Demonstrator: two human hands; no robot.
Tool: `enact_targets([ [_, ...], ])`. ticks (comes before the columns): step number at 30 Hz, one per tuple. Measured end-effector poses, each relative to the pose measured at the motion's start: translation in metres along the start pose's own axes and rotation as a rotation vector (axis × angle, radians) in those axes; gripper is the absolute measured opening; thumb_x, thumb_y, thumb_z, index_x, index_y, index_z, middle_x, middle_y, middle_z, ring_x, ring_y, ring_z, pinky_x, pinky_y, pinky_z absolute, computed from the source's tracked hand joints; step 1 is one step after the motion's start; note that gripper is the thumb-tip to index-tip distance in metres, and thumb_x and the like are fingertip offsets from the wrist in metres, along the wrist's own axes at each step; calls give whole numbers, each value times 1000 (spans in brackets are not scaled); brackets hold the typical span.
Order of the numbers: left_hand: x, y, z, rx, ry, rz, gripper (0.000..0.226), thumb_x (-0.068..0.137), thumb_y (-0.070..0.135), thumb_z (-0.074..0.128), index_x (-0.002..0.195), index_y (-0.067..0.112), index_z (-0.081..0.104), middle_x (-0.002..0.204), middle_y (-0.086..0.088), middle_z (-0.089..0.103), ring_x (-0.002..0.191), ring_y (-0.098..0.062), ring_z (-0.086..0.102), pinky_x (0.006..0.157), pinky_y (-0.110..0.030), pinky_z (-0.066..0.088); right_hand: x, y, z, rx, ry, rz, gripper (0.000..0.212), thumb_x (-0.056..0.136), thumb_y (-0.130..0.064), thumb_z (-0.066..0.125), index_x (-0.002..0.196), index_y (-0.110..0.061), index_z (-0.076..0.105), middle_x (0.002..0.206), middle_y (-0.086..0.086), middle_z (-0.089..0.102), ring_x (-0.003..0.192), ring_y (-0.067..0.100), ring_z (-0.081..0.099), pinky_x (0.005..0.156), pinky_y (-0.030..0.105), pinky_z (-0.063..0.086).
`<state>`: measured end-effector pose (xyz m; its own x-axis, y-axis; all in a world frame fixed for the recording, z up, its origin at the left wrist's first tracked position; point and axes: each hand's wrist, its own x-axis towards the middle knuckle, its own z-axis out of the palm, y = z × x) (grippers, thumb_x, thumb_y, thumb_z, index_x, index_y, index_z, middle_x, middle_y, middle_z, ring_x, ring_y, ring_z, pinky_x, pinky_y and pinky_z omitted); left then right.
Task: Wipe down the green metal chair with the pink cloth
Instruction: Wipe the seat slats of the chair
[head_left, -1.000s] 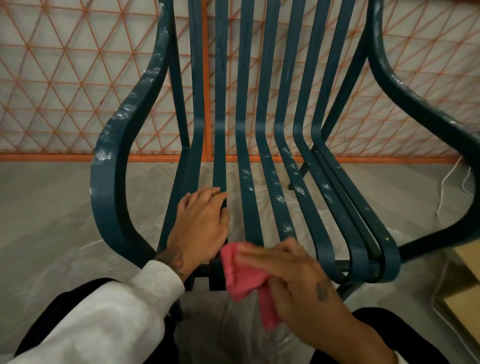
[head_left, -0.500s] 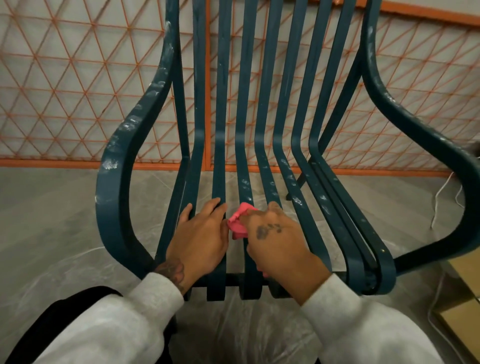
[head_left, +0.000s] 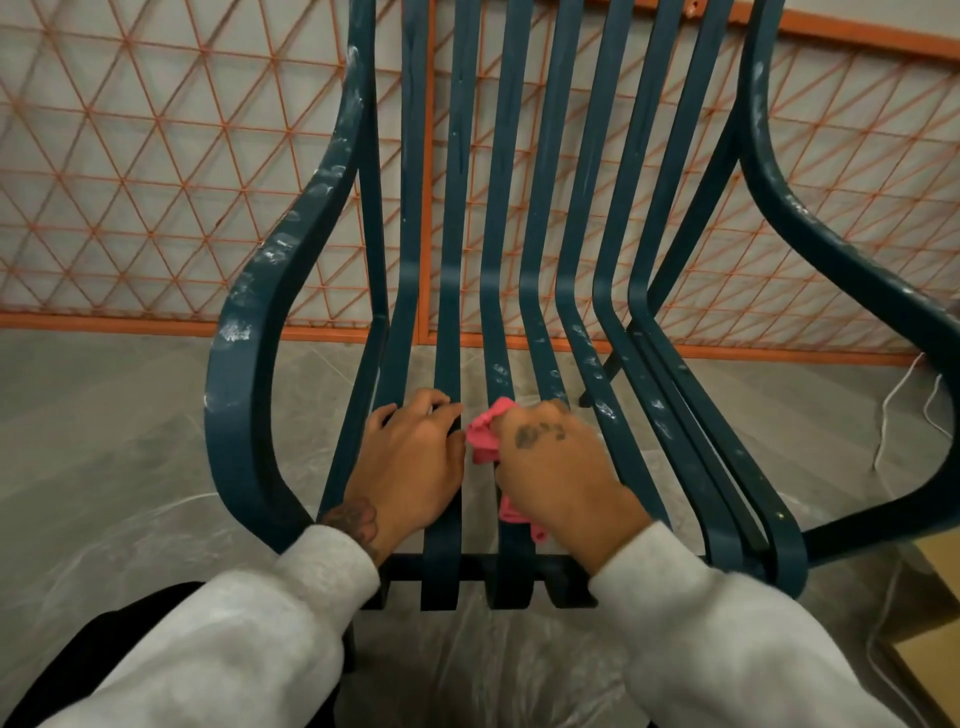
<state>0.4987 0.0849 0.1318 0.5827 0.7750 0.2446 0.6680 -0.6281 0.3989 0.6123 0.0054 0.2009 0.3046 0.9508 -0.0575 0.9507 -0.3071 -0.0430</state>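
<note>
Work is down on the seat right now. The right hand (head_left: 556, 467) has the pink cloth (head_left: 483, 441) bunched under it, fingers curled round the wad and clamping it onto one of the middle seat slats (head_left: 501, 364), about midway between the near edge and the bend up into the backrest. The left hand (head_left: 410, 462) lies flat on the slats just to the left, fingers together and nearly straight. It holds nothing and looks to be bracing.

How far along? Not far, I'd say. The near ends of the middle slats look dark and free of marks, so that patch may be done. But look over the rest of the green metal chair (head_left: 779, 551): white smears (head_left: 234, 330) run all down the left armrest (head_left: 244, 395), with more along the right armrest (head_left: 831, 249). There are pale flecks on the slats to the right of the cloth and on the far part of the seat, and faint streaks up the backrest bars (head_left: 457, 156). All of that is left to wipe. The legs and underside are mostly hidden from here.
</note>
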Motion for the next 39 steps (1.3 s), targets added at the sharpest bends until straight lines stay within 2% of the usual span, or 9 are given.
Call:
enact_targets([
  [6,0,-1,3,-2,21,0,33,99,26,52,129,21,63,129,3,55,112,-16,59,113,-43,27,41,17,12,79,-13,10,34,94,-15,52,127,-17,56,118,9,58,109,27,53,89,36,50],
  [9,-2,0,2,-17,8,-6,36,101,29,48,134,22,60,134,5,52,118,-14,55,117,-42,23,51,35,-4,348,-57,90,37,92,-7,51,120,-27,64,105,5,63,78,16,61,58,25,50],
  [11,-2,1,2,-26,19,-13,37,102,30,47,135,22,59,135,5,52,118,-14,55,117,-40,23,59,45,-19,536,27,152,37,93,-5,53,115,-31,69,97,3,67,64,13,62,48,20,44],
  [14,0,2,2,-16,38,-31,35,101,30,48,133,23,61,133,5,53,116,-14,56,115,-38,23,87,49,-28,551,139,175,32,94,-11,56,116,-29,69,104,4,66,71,14,64,60,23,50],
  [16,0,2,2,-16,38,-40,34,101,30,48,131,23,63,130,6,54,113,-13,57,114,-37,23,105,41,-21,468,107,170,26,95,-19,59,119,-24,67,106,4,64,74,12,61,63,21,47],
  [18,0,2,2,-18,35,-36,33,100,29,49,130,22,63,129,6,55,112,-13,58,113,-37,24,114,28,-4,334,7,151,35,94,-16,58,128,-18,58,118,6,59,90,17,58,78,23,49],
  [21,0,2,1,-21,27,-37,34,101,30,47,130,23,63,131,7,54,114,-12,56,114,-37,25,106,11,8,142,-41,156,39,92,-14,57,130,-8,50,129,14,53,117,31,50,97,40,48],
  [28,0,2,1,-20,17,-35,32,100,31,46,127,27,63,129,9,53,112,-11,56,115,-35,21,28,2,0,-146,-128,-79,43,95,-33,57,129,-9,48,125,12,54,114,29,51,98,35,43],
  [39,-2,3,1,-4,-11,-47,37,103,33,40,134,25,58,136,9,50,117,-10,55,117,-35,18,96,15,-5,13,-106,26,43,94,-12,51,136,-7,44,131,17,47,121,33,47,101,38,42],
])
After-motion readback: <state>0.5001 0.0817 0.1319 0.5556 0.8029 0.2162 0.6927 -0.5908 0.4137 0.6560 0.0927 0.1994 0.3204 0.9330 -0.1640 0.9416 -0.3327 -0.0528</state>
